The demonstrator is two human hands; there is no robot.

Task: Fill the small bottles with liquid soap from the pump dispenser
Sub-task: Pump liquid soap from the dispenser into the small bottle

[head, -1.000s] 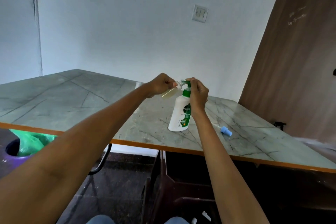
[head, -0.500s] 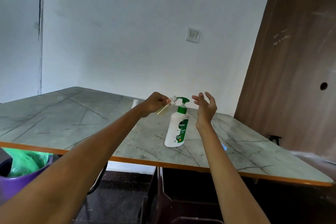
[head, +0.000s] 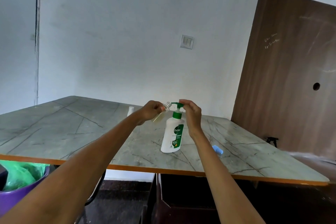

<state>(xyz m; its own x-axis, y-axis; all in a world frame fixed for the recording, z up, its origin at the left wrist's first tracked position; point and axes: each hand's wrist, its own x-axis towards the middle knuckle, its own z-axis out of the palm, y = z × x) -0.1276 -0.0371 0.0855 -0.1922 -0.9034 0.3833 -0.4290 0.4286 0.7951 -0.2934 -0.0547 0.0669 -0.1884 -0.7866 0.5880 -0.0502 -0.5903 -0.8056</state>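
Observation:
A white pump dispenser (head: 172, 136) with a green label and green pump head stands upright on the marble-patterned table (head: 72, 129). My left hand (head: 151, 111) grips a small clear bottle (head: 164, 110), tilted, its open neck held at the pump nozzle; yellowish liquid shows in its lower part. My right hand (head: 191, 114) rests with its fingers on top of the green pump head. A blue cap (head: 217, 149) lies on the table, partly hidden behind my right forearm. Another small white bottle (head: 130, 111) stands further back.
A purple bin (head: 21, 183) with a green liner sits below the table's left edge. A brown wooden board (head: 291, 78) leans on the wall at the right. A dark spray head (head: 271, 140) lies at the table's far right. Dark furniture stands under the table.
My right hand was on the pump a second ago, lifted off open beside it half a second ago, and now sits on the pump head again. My view has tilted upward.

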